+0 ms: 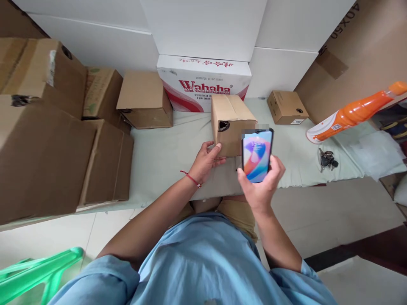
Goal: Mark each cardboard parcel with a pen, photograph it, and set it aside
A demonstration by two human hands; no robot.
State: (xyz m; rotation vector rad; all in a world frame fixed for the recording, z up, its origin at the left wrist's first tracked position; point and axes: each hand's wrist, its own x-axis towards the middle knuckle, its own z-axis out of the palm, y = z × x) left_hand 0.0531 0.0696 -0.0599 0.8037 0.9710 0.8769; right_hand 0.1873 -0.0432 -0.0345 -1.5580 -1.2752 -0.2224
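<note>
In the head view my right hand (263, 184) holds a smartphone (258, 156) upright, screen lit with a colourful wallpaper and turned toward me. The phone covers part of the right side of a small cardboard box (232, 140) behind it. That box stands on the cloth-covered table and has a dark hole in its front face. My left hand (208, 159), with a red string at the wrist, grips the box's lower left corner. Its thumb lies against the box, and the other fingers curl along the bottom edge, partly hidden.
Behind the box leans a white and red Wahaha carton (203, 80). Several brown cartons (108, 161) crowd the left. To the right are a small box (288, 107), an orange bottle (352, 114), keys (327, 159) and a plastic bag (375, 148). A green stool (44, 271) stands lower left.
</note>
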